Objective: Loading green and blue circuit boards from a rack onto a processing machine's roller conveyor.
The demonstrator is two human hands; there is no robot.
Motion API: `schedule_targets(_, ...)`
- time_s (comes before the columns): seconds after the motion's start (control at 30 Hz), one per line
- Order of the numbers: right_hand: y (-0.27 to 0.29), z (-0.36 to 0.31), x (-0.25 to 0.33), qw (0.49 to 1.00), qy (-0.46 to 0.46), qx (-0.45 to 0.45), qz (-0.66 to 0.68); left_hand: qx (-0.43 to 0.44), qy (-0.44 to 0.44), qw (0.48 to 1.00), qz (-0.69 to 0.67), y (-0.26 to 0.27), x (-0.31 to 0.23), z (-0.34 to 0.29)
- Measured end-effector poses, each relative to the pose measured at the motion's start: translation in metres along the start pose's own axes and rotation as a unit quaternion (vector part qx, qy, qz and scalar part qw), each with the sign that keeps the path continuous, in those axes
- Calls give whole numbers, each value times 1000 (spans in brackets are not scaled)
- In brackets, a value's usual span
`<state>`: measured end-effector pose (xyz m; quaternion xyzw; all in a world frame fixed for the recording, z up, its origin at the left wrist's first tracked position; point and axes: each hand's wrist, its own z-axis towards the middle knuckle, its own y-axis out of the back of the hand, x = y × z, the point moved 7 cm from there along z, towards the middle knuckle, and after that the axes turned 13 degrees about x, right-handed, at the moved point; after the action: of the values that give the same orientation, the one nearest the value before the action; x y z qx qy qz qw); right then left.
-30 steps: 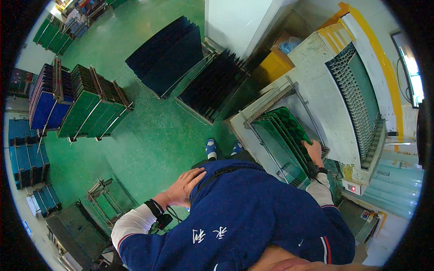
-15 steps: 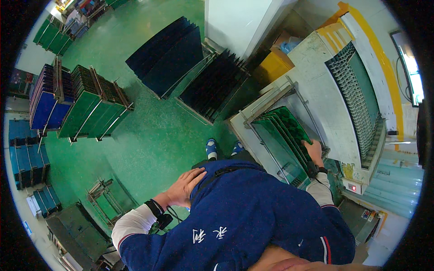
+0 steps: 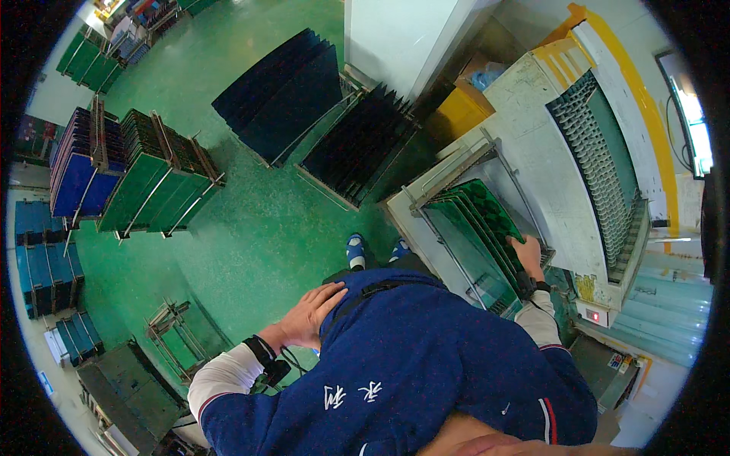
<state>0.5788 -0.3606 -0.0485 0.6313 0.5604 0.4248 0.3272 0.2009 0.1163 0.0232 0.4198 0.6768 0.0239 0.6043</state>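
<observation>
My right hand (image 3: 528, 256) is closed on the near corner of a green circuit board panel (image 3: 483, 204) with a darker blotchy pattern. That panel stands on edge with several others in a metal rack (image 3: 450, 247) to my right. The fingertips under the panel's edge are partly hidden. My left hand (image 3: 308, 313) lies flat against the side of my waist, its fingers stretched out and holding nothing. Dark bands circle both wrists, and a cable hangs by the left one.
Right of the rack is a pale machine (image 3: 525, 114) with a band of rollers (image 3: 601, 167). Ahead stand racks of dark blue panels (image 3: 285, 95) and black panels (image 3: 357, 144). Green panels (image 3: 156, 190) fill a rack at left; an empty metal frame (image 3: 176, 334) sits nearer.
</observation>
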Motion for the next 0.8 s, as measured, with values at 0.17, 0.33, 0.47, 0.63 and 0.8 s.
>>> schedule_targets(0.17, -3, 3, -5, 1000, 7, -5, -7, -5, -2, 1000, 10, -2, 0, 0)
schedule_targets(0.33, 2, -3, 5, 1000, 14, 0, -4, -5, -4, 1000, 6, -2, -1, 0)
schedule_targets(0.47, 7, -7, 15, 1000, 0, 16, -8, -3, 2, 1000, 8, -12, 7, -1)
schedule_targets(0.63, 4, -5, 7, 1000, -1, 9, -7, -3, 1, 1000, 9, -12, 6, -1)
schedule_targets(0.8, 7, -9, 14, 999, 1, 18, -31, -2, -2, 1000, 12, -5, -1, 0)
